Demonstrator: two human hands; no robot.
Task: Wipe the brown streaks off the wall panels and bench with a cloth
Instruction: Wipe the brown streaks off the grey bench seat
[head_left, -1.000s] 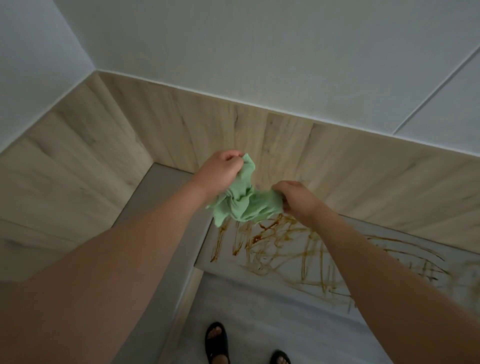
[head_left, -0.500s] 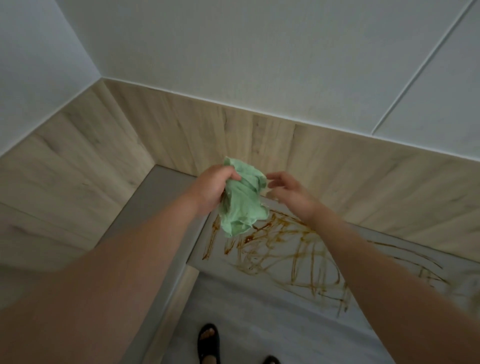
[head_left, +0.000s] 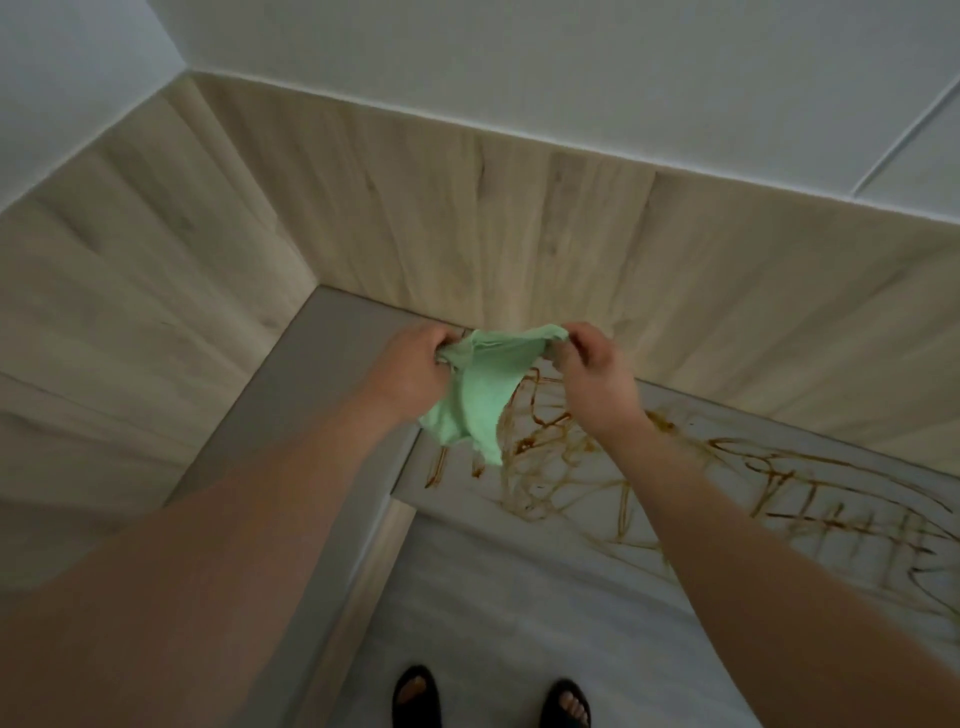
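Nearest me, 2 black sandals (head_left: 415, 699) stand on the pale floor (head_left: 519, 613); both toes are in view, where 0.5 s ago I saw barely more than 1. The floor between the feet and the bench front lies open.

Both forearms reach forward over the L-shaped bench (head_left: 311, 374). Its inner corner sits just below the hands, with the grey left leg running back toward me along the side wall. The right leg carries the brown streaks (head_left: 571, 467), which scrawl from the corner out to the right edge of view.

The left hand (head_left: 410, 364) pinches 1 end of the green cloth (head_left: 483, 395) and the right hand (head_left: 592, 374) pinches the other, so the top edge stretches between them and the rest hangs in a point. 0.5 s ago the left hand alone held it bunched, and the right hand's fingers were loose beside it. Whether the hanging tip touches the bench I cannot tell.

Behind the hands rise the wood-grain wall panels (head_left: 467, 218), meeting in a corner at the left, and above them is the white wall (head_left: 519, 78).
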